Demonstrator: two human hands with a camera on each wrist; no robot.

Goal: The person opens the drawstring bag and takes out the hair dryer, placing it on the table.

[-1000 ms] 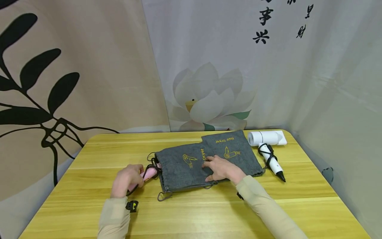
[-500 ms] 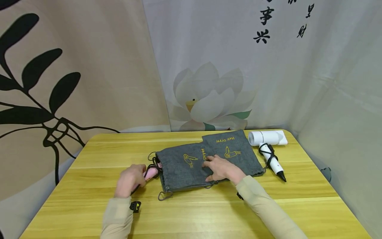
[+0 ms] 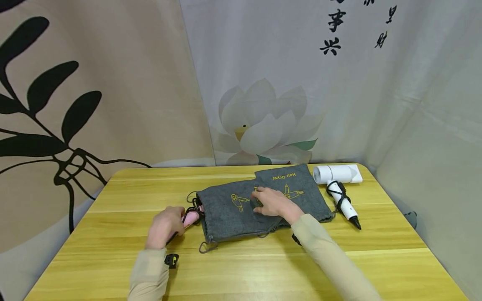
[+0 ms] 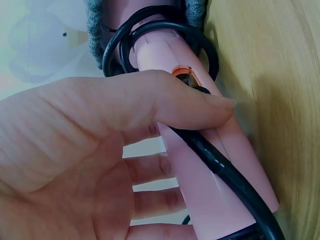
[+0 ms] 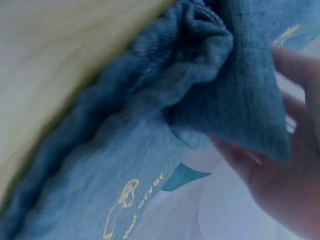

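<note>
A pink hair dryer (image 3: 191,218) lies with its head inside a dark grey cloth bag (image 3: 222,217) and its handle sticking out at the left. My left hand (image 3: 165,228) holds that handle; in the left wrist view the thumb presses over the black cord (image 4: 220,167), which is looped round the handle. At the bag's right end, my right hand (image 3: 276,203) pinches a corner and lifts it slightly. In the right wrist view, thumb and fingers of the right hand (image 5: 295,185) lie on either side of the folded cloth. The dryer's head is hidden.
A second grey bag (image 3: 301,179), printed "Hair Dryer", lies flat partly under the first. To its right rests a white hair dryer (image 3: 337,173) with its cord wound round the handle. A drawstring loop (image 3: 208,247) trails on the wooden table (image 3: 233,276); a printed curtain hangs behind.
My right hand has gone from lying on the bag to pinching and raising its right corner. The left hand first shifted slightly right along the handle, then stayed there.
</note>
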